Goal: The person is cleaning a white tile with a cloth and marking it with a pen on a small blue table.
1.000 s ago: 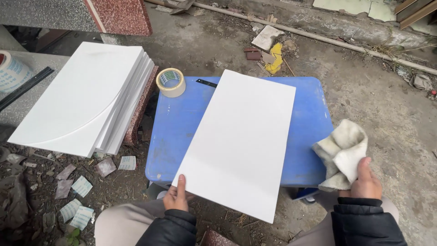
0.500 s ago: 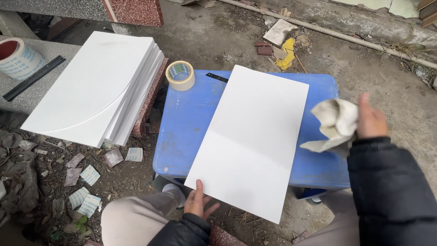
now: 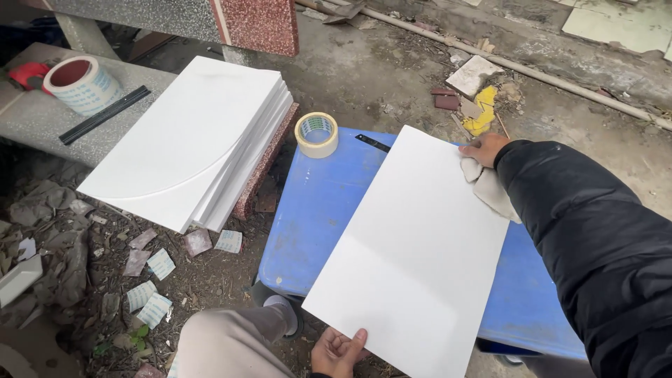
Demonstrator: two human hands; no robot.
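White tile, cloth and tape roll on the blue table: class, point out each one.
white tile (image 3: 413,252), head view, middle of its top face
cloth (image 3: 490,189), head view, folds beside the right hand
tape roll (image 3: 316,135), head view, its outer rim

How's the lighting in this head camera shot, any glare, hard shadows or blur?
Head view: soft, even daylight, no hard shadows. The white panel on the blue table and the stack of white panels are bright and nearly featureless, without distinct glare spots. Right hand with the cloth and left hand look sharp. Edges look slightly bowed by the wide lens.
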